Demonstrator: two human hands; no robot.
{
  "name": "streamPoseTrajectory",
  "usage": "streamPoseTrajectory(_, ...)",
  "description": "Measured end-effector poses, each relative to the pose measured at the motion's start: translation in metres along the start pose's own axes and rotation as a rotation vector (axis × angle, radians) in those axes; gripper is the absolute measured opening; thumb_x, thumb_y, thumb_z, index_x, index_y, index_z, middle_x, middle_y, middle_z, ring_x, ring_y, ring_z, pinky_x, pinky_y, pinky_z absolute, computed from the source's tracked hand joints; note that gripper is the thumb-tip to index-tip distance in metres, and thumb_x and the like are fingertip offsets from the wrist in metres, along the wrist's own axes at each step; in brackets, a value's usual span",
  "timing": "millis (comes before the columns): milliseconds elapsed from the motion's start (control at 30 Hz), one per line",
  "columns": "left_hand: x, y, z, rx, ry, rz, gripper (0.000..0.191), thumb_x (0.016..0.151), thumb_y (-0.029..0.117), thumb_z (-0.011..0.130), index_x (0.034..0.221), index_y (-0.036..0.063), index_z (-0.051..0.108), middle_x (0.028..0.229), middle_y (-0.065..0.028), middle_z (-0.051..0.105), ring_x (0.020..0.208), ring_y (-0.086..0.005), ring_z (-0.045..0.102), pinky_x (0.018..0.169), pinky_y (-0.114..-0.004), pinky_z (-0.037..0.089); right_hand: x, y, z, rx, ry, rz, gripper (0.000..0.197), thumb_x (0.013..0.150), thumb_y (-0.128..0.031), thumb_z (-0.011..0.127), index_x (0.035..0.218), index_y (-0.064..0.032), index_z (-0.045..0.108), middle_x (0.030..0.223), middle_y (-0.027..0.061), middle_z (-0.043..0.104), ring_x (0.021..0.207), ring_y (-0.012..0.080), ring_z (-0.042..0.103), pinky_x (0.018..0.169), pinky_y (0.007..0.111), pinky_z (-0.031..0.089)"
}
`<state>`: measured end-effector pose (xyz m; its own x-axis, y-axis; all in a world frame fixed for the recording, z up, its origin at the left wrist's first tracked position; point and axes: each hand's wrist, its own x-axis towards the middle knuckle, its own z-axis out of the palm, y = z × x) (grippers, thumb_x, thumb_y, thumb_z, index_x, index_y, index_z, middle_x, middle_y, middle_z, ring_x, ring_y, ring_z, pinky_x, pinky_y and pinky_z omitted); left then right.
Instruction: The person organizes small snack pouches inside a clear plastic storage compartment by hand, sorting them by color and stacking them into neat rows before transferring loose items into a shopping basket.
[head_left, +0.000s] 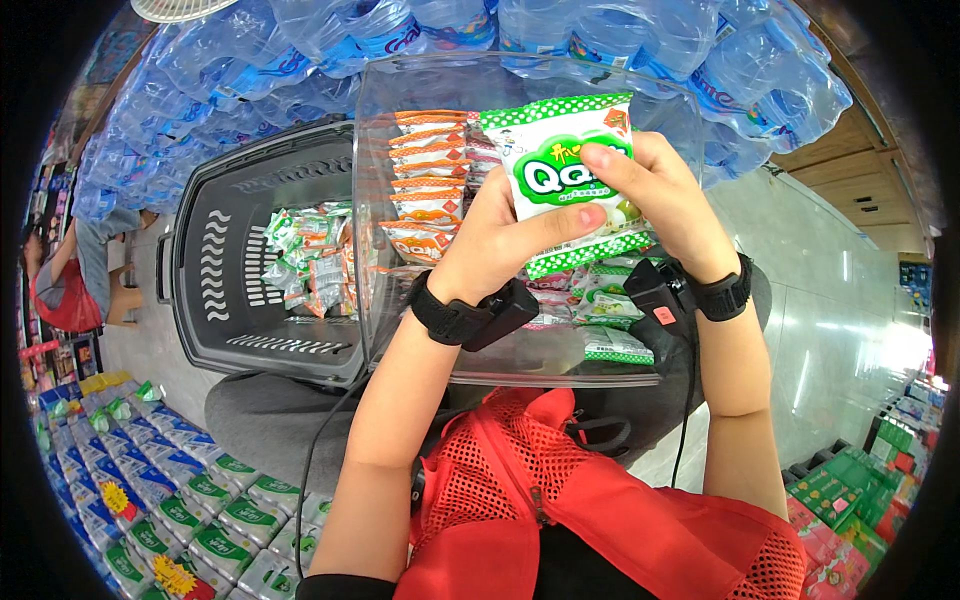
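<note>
Both my hands grip a green-and-white candy packet above a clear plastic bin. My left hand pinches its lower left, the thumb across the front. My right hand holds its right side, thumb pressed on the printed face. Inside the bin, orange-edged packets stand in a row on the left. Pink packets lie in the middle, partly hidden by my hands. More green packets sit at the right. Left of the bin, a dark grey plastic basket holds a heap of loose small packets.
Shrink-wrapped water bottles are stacked behind the bin. Packs of tissue spread at the lower left. Green and red boxes stand at the lower right. At the far left is another person in red. Tiled floor shows at right.
</note>
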<state>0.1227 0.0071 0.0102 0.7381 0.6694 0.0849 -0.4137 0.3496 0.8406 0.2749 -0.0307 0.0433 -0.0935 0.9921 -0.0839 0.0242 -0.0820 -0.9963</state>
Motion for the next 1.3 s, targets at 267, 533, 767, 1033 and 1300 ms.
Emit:
streamPoseTrajectory(267,-0.001,-0.004,0.001,-0.02,-0.037,0.031,0.041,0.075,0.012,0.064,0.112,0.0024,0.048,0.097,-0.0011,0.057,0.086,-0.008,0.053,0.072,-0.022,0.044,0.0,0.0,-0.001,0.086,-0.062,-0.107,0.025,0.085,-0.023,0.055,0.093,-0.0003,0.061,0.083,0.0004,0.061,0.074,0.0043,0.053,0.064,0.021,0.043)
streamPoseTrajectory(533,0.001,-0.007,0.001,-0.121,0.038,-0.004,0.04,0.08,0.021,0.059,0.114,0.0022,0.048,0.1,-0.0012,0.055,0.089,-0.0084,0.051,0.076,-0.022,0.041,0.0,0.003,-0.003,-0.042,-0.056,-0.07,0.027,0.085,-0.025,0.055,0.091,-0.0001,0.062,0.079,-0.0019,0.06,0.07,0.0026,0.051,0.059,0.02,0.041)
streamPoseTrajectory(767,0.001,-0.004,0.001,-0.136,0.011,-0.032,0.036,0.081,0.018,0.058,0.112,0.0015,0.049,0.098,-0.0017,0.056,0.087,-0.0089,0.053,0.074,-0.023,0.042,-0.003,-0.002,0.003,0.106,-0.049,-0.026,0.028,0.085,-0.026,0.054,0.088,0.0002,0.062,0.076,-0.0028,0.059,0.067,0.0022,0.05,0.057,0.019,0.04)
streamPoseTrajectory(1033,0.005,-0.015,0.006,-0.118,0.007,-0.048,0.025,0.081,0.012,0.058,0.104,0.0025,0.052,0.093,-0.0008,0.058,0.081,-0.0076,0.055,0.069,-0.022,0.045,0.011,0.008,-0.011,-0.139,0.175,-0.122,0.021,0.082,-0.024,0.058,0.078,-0.0039,0.059,0.064,-0.0067,0.05,0.059,-0.0003,0.04,0.051,0.016,0.033)
streamPoseTrajectory(1300,0.012,-0.026,0.007,0.23,0.056,0.016,0.025,0.083,0.019,0.058,0.098,0.0002,0.055,0.082,-0.0007,0.058,0.072,-0.0058,0.053,0.06,-0.021,0.042,0.01,0.003,-0.022,-0.339,0.316,-0.233,0.015,0.077,-0.016,0.064,0.075,-0.0018,0.06,0.064,-0.0031,0.055,0.058,0.0019,0.046,0.052,0.017,0.036)
